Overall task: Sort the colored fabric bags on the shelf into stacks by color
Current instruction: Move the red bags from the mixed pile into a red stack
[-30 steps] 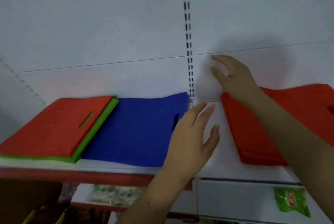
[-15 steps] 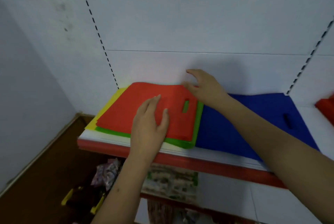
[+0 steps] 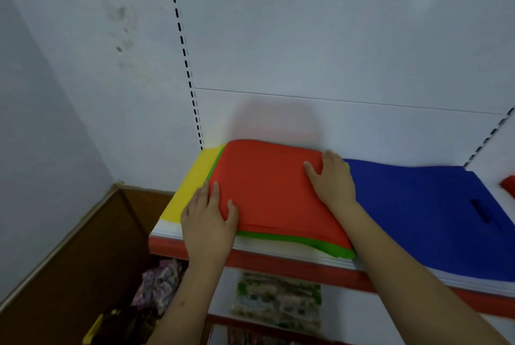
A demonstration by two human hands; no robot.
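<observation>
While both hands (image 3: 207, 222) flank red bags (image 3: 273, 191), fingers (image 3: 313, 170) lie flat.

Shop: slotted white shelving (image 3: 278, 254), red-edged, packaged goods (image 3: 276, 300) on lower shelf.

Both hands are lying on the red stack (image 3: 274, 191): left hand (image 3: 207, 223) at its left edge, right hand (image 3: 333, 178) at its right edge. Beyond the fingertips, the white back panel (image 3: 306, 38) is blocking further reach. Above both hands, open air is standing free. Right of the right hand, the blue bags (image 3: 429, 211) are lying flat. Left of the left hand, the yellow bag (image 3: 189, 194) is occupying the shelf (image 3: 278, 262) corner.
</observation>
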